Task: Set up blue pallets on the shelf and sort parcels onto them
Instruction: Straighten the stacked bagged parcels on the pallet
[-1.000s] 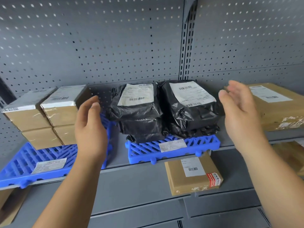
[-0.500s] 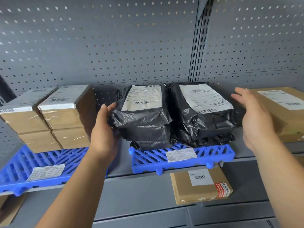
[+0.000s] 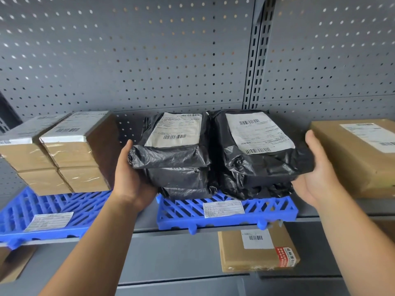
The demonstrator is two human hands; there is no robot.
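Two stacks of black poly-bag parcels with white labels sit side by side on a blue pallet (image 3: 226, 212) in the middle of the grey shelf. My left hand (image 3: 130, 178) presses against the left side of the left stack (image 3: 171, 159). Against the right side of the right stack (image 3: 260, 159) lies my right hand (image 3: 316, 176), palm inward. A second blue pallet (image 3: 49, 210) on the left carries several taped brown boxes (image 3: 64, 154) stacked two high. Both pallets bear a white label at the front.
A large brown box (image 3: 359, 154) stands directly on the shelf (image 3: 342, 210) to the right, close to my right hand. A small brown parcel (image 3: 256, 251) lies on the lower shelf. Another brown box (image 3: 12, 265) shows at lower left. Grey pegboard (image 3: 149, 60) backs the shelf.
Both hands have moved inward from the open air and now touch the outer sides of the black parcel stacks. The view has shifted closer to the shelf.
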